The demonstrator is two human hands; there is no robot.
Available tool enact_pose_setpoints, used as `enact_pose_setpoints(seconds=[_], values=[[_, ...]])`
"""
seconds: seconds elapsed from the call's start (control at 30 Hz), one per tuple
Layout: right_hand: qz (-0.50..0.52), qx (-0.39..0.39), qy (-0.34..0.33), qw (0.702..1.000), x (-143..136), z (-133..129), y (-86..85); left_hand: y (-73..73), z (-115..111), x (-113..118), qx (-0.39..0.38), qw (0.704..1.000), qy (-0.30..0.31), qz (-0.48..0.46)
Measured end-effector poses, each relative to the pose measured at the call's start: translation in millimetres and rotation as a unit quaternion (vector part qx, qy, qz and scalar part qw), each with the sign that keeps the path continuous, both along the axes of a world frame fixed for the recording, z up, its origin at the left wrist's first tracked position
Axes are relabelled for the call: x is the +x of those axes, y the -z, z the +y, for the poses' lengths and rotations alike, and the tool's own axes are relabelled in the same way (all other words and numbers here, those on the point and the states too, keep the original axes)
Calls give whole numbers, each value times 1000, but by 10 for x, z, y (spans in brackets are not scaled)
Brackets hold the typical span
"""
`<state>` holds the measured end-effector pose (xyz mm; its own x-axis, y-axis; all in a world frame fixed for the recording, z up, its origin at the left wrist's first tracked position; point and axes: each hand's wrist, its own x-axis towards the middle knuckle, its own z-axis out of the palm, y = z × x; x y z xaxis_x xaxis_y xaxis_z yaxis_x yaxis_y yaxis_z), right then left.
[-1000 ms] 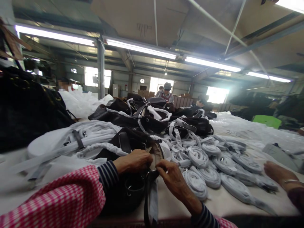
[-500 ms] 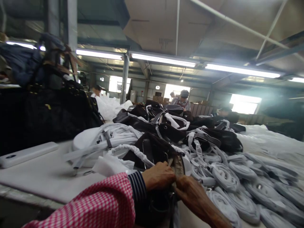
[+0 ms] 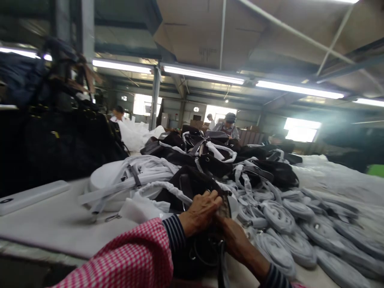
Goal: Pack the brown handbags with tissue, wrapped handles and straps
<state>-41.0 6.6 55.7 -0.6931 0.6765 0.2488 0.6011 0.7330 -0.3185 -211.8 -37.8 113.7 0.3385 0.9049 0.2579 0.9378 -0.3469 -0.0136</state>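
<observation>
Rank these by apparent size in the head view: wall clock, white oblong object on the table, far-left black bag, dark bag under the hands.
1. Far-left black bag
2. Dark bag, partly hidden
3. White oblong object
4. Wall clock

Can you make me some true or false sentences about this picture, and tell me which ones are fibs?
1. The left hand and right hand are at the bag. True.
2. The left sleeve is plain green. False: the sleeve has pink and white checks.
3. A round clock hangs at the back. True.
4. All the ceiling lights are off. False: the lights are glowing.
5. Every strap is black. False: many straps are pale and rolled up.
</observation>
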Motion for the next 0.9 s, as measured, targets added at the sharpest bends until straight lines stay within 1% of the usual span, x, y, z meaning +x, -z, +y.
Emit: enact_pose_setpoints(seconds=[0.1,0.17,0.23,0.3,0.43,0.5,0.6,0.67,0.77,0.83,0.9], values=[[16,-13,16,1000,18,-48,47,44,49,-32,-58,998,11,10],[6,-15,27,999,26,-73,56,70,92,-44,-96,995,25,20],[-13,-7,31,999,29,-92,38,91,135,-45,-123,992,33,26],[-35,12,18,999,27,-103,-2,110,171,-44,-143,989,35,29],[-67,52,0,996,3,-91,-104,146,211,-72,-159,986,36,26],[-68,55,-7,996,-19,-66,-145,157,217,-101,-160,986,35,13],[-62,53,-40,996,-36,-21,-178,154,218,-124,-168,986,23,-4],[-45,62,-65,995,-23,-2,-182,144,204,-109,-163,987,16,-2],[-31,100,-85,991,16,18,-168,135,152,-61,-118,993,4,18],[-40,131,-80,987,28,67,-157,142,113,-37,-77,996,-20,45],[-36,161,-69,984,14,174,-155,163,91,-34,-31,996,-47,69]])
